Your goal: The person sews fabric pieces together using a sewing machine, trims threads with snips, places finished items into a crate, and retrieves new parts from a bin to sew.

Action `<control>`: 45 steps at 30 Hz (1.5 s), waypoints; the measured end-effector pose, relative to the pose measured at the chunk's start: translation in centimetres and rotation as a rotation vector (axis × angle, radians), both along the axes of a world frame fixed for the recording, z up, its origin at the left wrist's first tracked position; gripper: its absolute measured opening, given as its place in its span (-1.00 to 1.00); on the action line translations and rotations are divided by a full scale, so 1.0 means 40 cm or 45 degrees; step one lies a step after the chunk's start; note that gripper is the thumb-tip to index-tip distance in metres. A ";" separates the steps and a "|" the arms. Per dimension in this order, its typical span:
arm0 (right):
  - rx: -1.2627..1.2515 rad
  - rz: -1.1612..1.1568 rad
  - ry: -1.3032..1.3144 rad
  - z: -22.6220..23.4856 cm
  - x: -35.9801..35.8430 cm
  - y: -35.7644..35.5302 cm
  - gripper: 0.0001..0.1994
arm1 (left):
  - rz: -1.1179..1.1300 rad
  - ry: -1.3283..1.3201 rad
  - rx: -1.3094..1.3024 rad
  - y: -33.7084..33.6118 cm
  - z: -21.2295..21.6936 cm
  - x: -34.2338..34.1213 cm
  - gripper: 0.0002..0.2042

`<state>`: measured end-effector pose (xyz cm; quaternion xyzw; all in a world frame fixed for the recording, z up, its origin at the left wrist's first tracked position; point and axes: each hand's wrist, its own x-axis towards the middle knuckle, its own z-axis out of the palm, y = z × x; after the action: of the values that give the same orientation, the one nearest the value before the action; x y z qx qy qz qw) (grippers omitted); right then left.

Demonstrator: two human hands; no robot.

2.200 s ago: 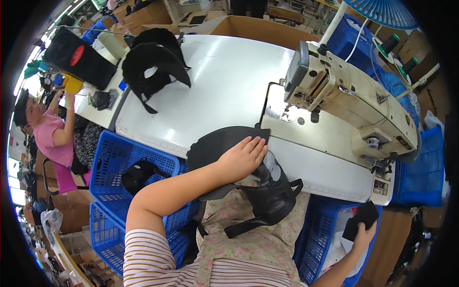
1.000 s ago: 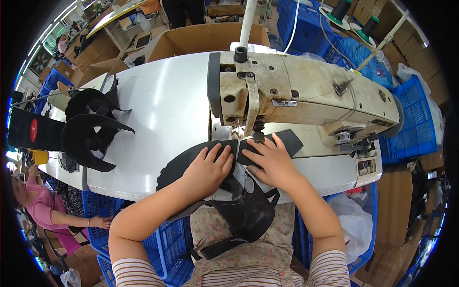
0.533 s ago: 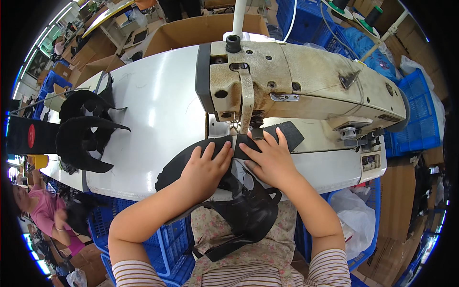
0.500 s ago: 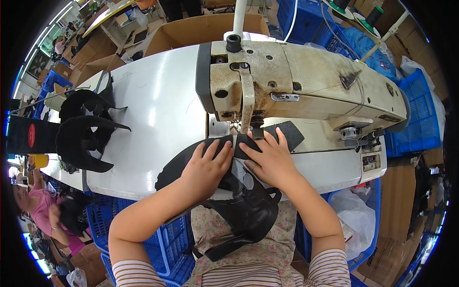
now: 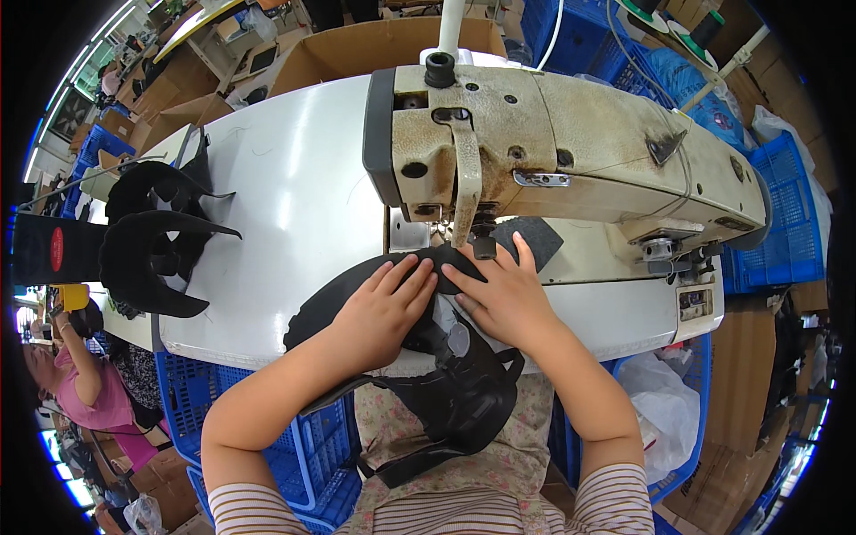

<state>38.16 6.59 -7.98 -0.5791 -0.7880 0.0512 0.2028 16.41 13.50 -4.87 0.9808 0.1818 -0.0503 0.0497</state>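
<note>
Directly below the head of the cream sewing machine (image 5: 571, 152), both hands lie flat on a black fabric piece (image 5: 446, 374) that rests on the white table (image 5: 285, 214) and spills over its near edge into the person's lap. Neither hand grips: the left hand (image 5: 385, 308) presses down with its fingers spread narrowly and pointing toward the needle, and the right hand (image 5: 501, 299) does the same from the other side, the fingertips of the two nearly meeting just in front of the presser foot (image 5: 482, 245). As for containers, a blue plastic crate (image 5: 205, 401) stands under the table edge on the left, partly hidden by the left forearm, and what it holds cannot be made out; another blue crate (image 5: 780, 241) stands past the machine's right end, and a whitish plastic bag (image 5: 664, 415) hangs beside the right elbow. Brown cardboard boxes (image 5: 374, 45) stand open beyond the far edge of the table. On the table's left end a stack of black cut pieces (image 5: 152, 245) with curved prongs lies close to the edge, well apart from the hands. Between that stack and the machine the white surface is bare, giving room to the left; to the right the machine body closes the space off. At the far left another person in a pink top (image 5: 85, 392) sits lower down.
</note>
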 end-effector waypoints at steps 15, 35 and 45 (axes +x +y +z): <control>0.038 -0.027 -0.061 -0.018 0.023 0.039 -0.65 | 0.037 0.001 0.109 0.037 -0.034 0.026 -0.31; -0.012 -0.023 0.003 -0.013 0.037 0.076 -0.62 | 0.041 -0.111 0.122 0.065 -0.052 0.039 -0.23; 0.086 -0.034 -0.051 -0.038 0.037 0.074 -0.61 | 0.053 -0.105 0.135 0.064 -0.044 0.041 -0.18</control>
<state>39.66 9.55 -9.48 -0.5832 -0.7854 0.0102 0.2070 18.06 16.05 -6.64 0.9793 0.2024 0.0010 0.0062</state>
